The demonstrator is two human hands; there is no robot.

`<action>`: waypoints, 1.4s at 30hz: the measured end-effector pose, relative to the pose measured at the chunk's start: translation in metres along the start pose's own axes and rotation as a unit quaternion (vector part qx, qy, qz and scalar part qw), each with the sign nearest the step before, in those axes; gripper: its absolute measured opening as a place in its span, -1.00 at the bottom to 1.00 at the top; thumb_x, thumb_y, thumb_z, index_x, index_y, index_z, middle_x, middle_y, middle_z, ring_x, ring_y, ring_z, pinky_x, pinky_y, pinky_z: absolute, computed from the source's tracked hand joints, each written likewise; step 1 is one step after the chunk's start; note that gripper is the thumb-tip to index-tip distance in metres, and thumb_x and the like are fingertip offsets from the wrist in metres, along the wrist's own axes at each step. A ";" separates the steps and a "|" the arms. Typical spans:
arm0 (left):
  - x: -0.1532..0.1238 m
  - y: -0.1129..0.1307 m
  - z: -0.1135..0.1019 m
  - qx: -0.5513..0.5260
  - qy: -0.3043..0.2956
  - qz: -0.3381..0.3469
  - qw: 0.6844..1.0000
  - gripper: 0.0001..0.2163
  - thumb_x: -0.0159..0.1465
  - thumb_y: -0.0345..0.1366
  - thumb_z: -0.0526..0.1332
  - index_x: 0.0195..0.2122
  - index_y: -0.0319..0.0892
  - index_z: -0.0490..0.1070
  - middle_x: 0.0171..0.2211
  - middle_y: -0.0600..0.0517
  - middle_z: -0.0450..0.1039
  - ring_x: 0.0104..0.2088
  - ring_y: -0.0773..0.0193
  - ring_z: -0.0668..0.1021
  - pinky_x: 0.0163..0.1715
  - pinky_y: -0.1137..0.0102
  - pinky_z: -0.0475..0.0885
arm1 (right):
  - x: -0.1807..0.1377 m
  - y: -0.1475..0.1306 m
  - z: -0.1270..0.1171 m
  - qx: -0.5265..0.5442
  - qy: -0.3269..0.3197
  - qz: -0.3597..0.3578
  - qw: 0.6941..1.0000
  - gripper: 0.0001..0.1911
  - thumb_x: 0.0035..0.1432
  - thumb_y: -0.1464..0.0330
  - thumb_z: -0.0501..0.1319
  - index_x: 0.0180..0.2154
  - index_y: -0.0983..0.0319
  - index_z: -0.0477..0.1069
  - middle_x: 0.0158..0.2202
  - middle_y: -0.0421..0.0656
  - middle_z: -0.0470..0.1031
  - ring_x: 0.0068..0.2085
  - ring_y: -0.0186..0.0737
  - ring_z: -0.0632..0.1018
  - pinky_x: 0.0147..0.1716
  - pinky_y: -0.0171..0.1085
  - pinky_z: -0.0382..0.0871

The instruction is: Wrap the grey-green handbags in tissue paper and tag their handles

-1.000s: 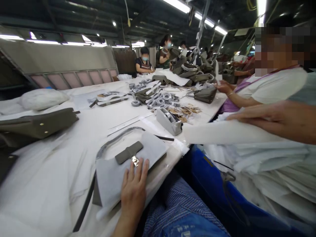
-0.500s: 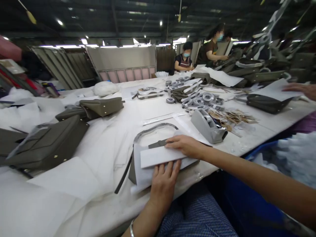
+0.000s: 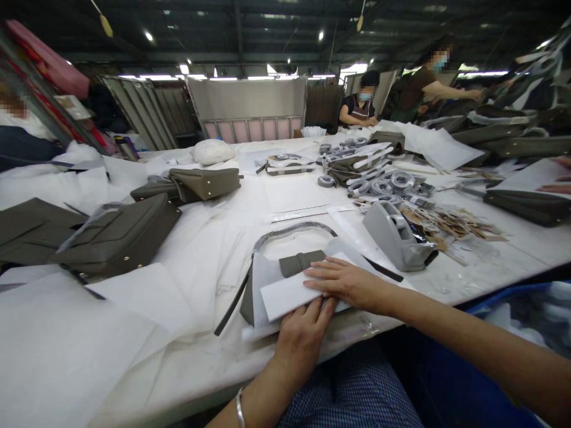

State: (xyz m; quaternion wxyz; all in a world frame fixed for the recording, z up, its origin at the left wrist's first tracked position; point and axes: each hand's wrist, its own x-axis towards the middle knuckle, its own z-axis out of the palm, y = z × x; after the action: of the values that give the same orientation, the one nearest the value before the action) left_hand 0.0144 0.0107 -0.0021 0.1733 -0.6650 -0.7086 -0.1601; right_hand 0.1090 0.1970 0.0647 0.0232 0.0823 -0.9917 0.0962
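A dark olive handbag (image 3: 248, 308) lies at the table's front edge, partly covered by thin white wrapping sheet (image 3: 263, 279). Its wrapped handle (image 3: 294, 226) arches behind it, and a dark strap (image 3: 232, 306) trails out on the left. Across the bag's front rests a white foam sheet (image 3: 281, 297), just below an olive tab (image 3: 301, 263). My right hand (image 3: 352, 284) lies on the foam sheet from the right, fingers stretched out flat. My left hand (image 3: 303, 333) has bent fingers over the sheet's near edge, close under the right fingertips; its thumb is hidden.
A grey tape dispenser (image 3: 392, 238) stands right of the bag, beside brown tags (image 3: 450, 223) and wrapped strap rolls (image 3: 383, 184). More olive bags (image 3: 120, 232) and loose white sheets (image 3: 147, 291) lie left. Co-workers (image 3: 359, 107) are across the table. A blue bin (image 3: 504, 291) stands right.
My right hand has slid down onto the foam sheet, uncovering more of the olive tab. My left fingers have bent and come closer to it. The camera view has turned left.
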 end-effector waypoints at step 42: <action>0.012 -0.010 -0.060 -0.116 0.075 0.004 0.990 -0.58 0.37 -0.31 0.17 0.25 -0.15 0.23 0.26 -0.13 0.30 0.25 0.13 0.36 0.19 0.21 0.39 | -0.012 0.000 0.012 0.035 0.035 0.027 0.998 -0.53 0.41 0.15 -0.01 0.26 0.10 0.27 0.29 0.00 0.28 0.29 -0.01 0.28 0.22 0.11 0.14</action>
State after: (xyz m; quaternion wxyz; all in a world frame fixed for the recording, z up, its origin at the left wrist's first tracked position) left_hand 0.0059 -0.0065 0.0572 0.1483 -0.6696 -0.6677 -0.2895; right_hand 0.1201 0.1961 0.0525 0.0525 0.0530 -0.9881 0.1342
